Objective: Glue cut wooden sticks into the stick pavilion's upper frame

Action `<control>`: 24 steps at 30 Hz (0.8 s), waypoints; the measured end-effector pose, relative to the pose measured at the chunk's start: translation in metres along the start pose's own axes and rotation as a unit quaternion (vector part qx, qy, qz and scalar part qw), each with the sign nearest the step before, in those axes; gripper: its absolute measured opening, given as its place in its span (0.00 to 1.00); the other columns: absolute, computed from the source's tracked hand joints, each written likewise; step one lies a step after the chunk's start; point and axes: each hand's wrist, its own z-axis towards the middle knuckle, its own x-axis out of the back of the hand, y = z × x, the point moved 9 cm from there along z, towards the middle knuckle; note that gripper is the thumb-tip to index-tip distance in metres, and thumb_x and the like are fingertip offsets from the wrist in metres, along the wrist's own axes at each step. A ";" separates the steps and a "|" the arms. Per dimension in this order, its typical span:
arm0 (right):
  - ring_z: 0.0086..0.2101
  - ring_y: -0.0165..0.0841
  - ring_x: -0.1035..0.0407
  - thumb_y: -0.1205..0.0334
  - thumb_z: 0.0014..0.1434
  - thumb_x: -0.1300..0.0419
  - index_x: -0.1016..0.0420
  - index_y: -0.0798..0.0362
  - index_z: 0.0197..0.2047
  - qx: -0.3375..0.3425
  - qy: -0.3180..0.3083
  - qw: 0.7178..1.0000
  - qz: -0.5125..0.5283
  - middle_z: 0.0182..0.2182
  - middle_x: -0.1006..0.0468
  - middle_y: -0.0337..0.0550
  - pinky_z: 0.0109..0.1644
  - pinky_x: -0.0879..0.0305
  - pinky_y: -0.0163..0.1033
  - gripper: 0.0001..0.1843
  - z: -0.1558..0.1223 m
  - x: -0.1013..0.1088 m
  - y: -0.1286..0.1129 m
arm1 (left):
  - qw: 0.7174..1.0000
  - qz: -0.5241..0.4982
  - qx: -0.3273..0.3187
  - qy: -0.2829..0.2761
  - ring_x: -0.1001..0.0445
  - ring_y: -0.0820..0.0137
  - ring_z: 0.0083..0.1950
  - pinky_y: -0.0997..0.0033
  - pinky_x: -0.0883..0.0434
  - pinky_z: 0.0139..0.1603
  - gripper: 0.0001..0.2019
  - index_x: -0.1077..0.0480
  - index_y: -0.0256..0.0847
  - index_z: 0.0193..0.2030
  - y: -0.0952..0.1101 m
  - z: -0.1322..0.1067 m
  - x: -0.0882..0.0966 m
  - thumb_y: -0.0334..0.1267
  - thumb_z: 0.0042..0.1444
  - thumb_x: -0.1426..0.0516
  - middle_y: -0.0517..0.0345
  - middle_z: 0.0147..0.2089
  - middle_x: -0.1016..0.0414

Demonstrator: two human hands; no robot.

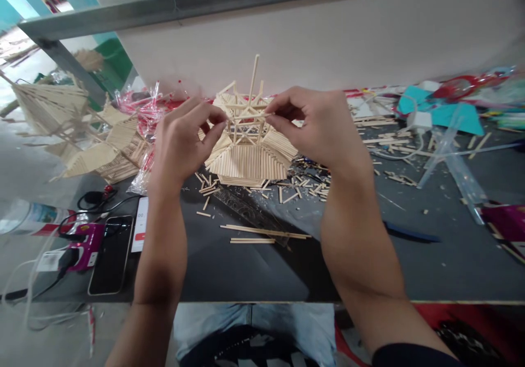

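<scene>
A small model building (246, 162) made of thin wooden sticks stands on the dark table, with sloped slatted roof panels below and an upright stick rising from its top. Across its upper frame runs a thin wooden stick (248, 117), level from side to side. My left hand (191, 137) pinches the stick's left end between thumb and finger. At the right end, my right hand (309, 121) pinches the same stick. Whether the stick touches the frame behind it, I cannot tell. Several loose sticks (266, 232) and a clear ruler (246, 208) lie in front of the model.
Short stick offcuts (305, 186) are scattered around the model. To the left are a phone (110, 255), a purple power strip (87, 246) and another stick model (94, 137). A dark blue blade-like strip (412, 232), clear tubes and blue paper (459, 118) lie right.
</scene>
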 end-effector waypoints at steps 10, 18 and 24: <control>0.37 0.37 0.23 0.59 0.63 0.38 0.22 0.49 0.43 -0.005 -0.004 1.000 0.000 0.39 0.17 0.45 0.46 0.25 0.46 0.06 0.000 -0.001 0.002 | 1.000 -0.007 -0.007 0.011 0.24 0.75 0.36 0.70 0.29 0.32 0.05 0.27 0.45 0.46 0.005 0.001 -0.011 0.33 0.65 0.42 0.59 0.42 0.21; 0.37 0.36 0.22 0.63 0.61 0.36 0.22 0.50 0.45 -0.009 -0.004 0.999 0.038 0.41 0.17 0.45 0.46 0.24 0.45 0.08 -0.002 0.000 0.003 | 1.000 -0.010 -0.022 0.019 0.25 0.77 0.34 0.70 0.28 0.36 0.07 0.28 0.45 0.47 0.005 0.002 -0.010 0.33 0.63 0.41 0.62 0.41 0.22; 0.38 0.36 0.22 0.61 0.62 0.36 0.22 0.49 0.46 -0.013 0.008 0.999 0.043 0.42 0.17 0.44 0.48 0.23 0.45 0.08 -0.003 0.003 0.004 | 1.000 -0.011 0.012 -0.001 0.24 0.74 0.35 0.71 0.28 0.34 0.08 0.27 0.46 0.49 0.003 0.001 -0.014 0.34 0.65 0.44 0.57 0.43 0.21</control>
